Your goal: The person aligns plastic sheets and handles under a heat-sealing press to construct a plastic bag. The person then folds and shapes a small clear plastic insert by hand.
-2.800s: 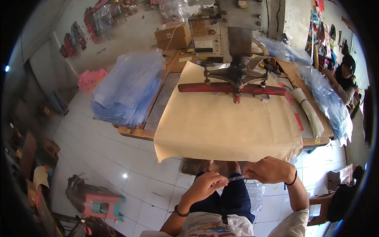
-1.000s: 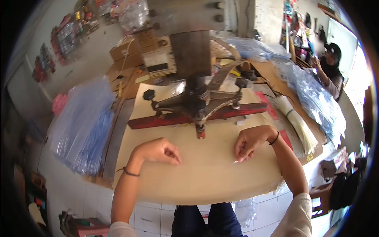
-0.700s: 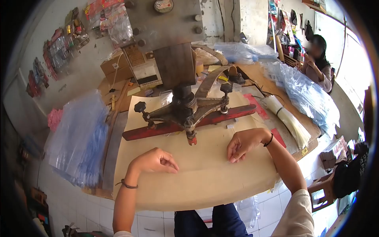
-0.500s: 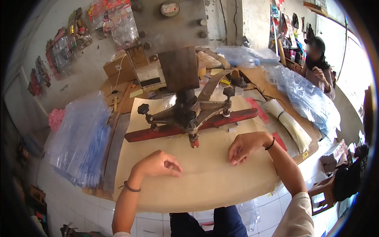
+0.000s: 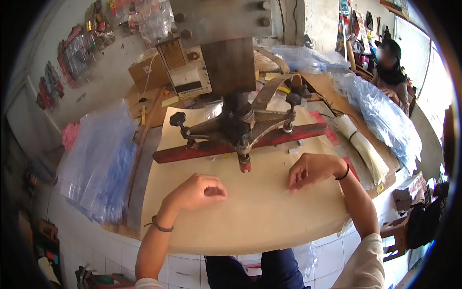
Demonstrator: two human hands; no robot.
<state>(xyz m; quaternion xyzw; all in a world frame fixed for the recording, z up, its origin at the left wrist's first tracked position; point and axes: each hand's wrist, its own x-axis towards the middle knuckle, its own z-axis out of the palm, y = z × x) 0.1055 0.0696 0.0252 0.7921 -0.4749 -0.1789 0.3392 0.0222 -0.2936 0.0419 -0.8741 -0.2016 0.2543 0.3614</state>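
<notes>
Both my hands hover over a tan sheet (image 5: 240,216) on the table, in front of a press with a long red bar (image 5: 202,151). My left hand (image 5: 199,193) is left of centre, its thumb and fingers curled together. On the right, my right hand (image 5: 315,172) hangs palm down with its fingers bent and pinched. What either hand holds, if anything, is too thin or clear to make out. Between them and slightly farther back, a red forked tip (image 5: 245,166) points down from the press's metal bracket (image 5: 236,127). Small pale scraps (image 5: 293,151) lie near the bar's right half.
Clear plastic bags are stacked at the left (image 5: 98,164), and more plastic bags (image 5: 380,113) lie at the right. A bundle of pale strips (image 5: 361,144) sits beside the tan sheet. A control box (image 5: 190,79) stands behind the press. Another person (image 5: 392,67) is at the back right.
The camera view has shifted, so press and table appear farther right and higher. My hands keep much the same pose over the sheet. The other person's raised hand has come down.
</notes>
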